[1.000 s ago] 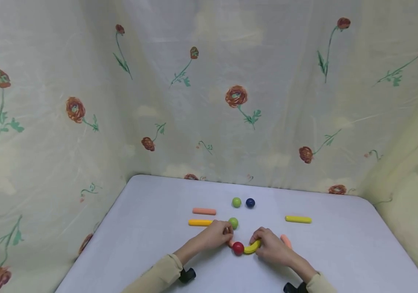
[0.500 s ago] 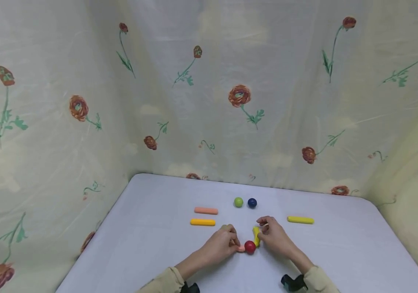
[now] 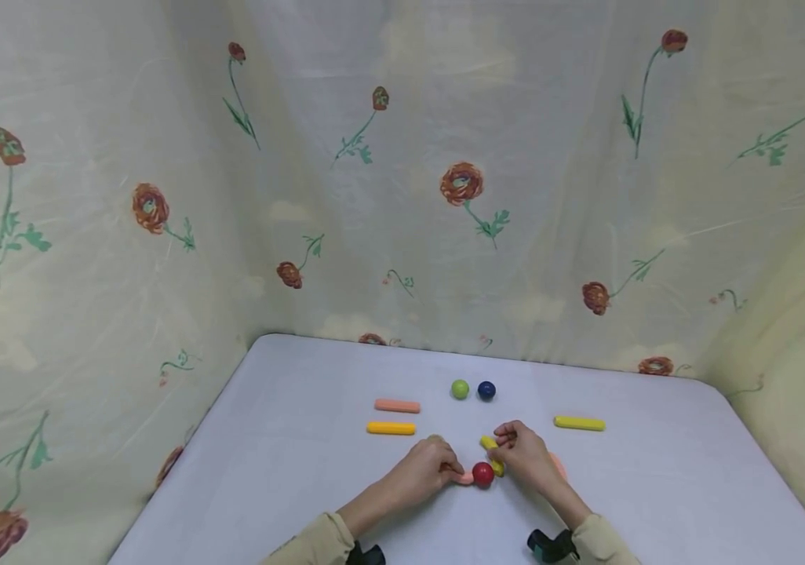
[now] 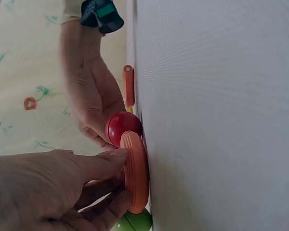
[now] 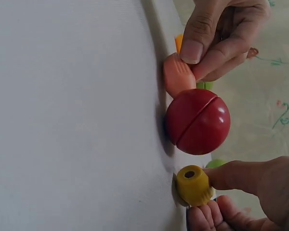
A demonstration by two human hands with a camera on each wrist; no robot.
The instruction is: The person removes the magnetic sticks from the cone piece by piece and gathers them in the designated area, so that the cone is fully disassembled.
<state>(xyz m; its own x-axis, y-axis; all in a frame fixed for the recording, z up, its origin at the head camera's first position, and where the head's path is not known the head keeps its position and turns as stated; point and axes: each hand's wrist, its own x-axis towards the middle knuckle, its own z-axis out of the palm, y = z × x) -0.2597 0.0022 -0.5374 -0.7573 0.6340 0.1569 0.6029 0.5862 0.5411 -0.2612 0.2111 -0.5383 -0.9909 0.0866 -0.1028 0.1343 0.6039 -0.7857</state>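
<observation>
My left hand (image 3: pixel 422 472) pinches a ridged, curved salmon rod (image 4: pixel 137 173) between thumb and fingers. One end of this rod touches a red ball (image 3: pixel 483 474), which has a groove around it. At its other end sits a green ball (image 4: pixel 139 220), mostly hidden behind the left hand in the head view. To the right of the red ball, my right hand (image 3: pixel 528 461) pinches a short yellow rod (image 3: pixel 491 453) that lies slantwise on the table. The yellow rod's end, with a dark round spot, faces the right wrist camera; a gap parts it from the red ball there.
Farther back on the white table (image 3: pixel 289 486) are another green ball (image 3: pixel 460 389) and a dark blue ball (image 3: pixel 486 391). A salmon stick (image 3: pixel 397 406) and an orange stick (image 3: pixel 391 428) lie left, a yellow-green stick (image 3: pixel 579 424) right. Another salmon piece (image 3: pixel 558 465) is partly behind the right wrist.
The left hand has brought the salmon rod and red ball rightward and turned them. The yellow rod, earlier level beside the red ball, has swung round in the right hand and now slants up-left.
</observation>
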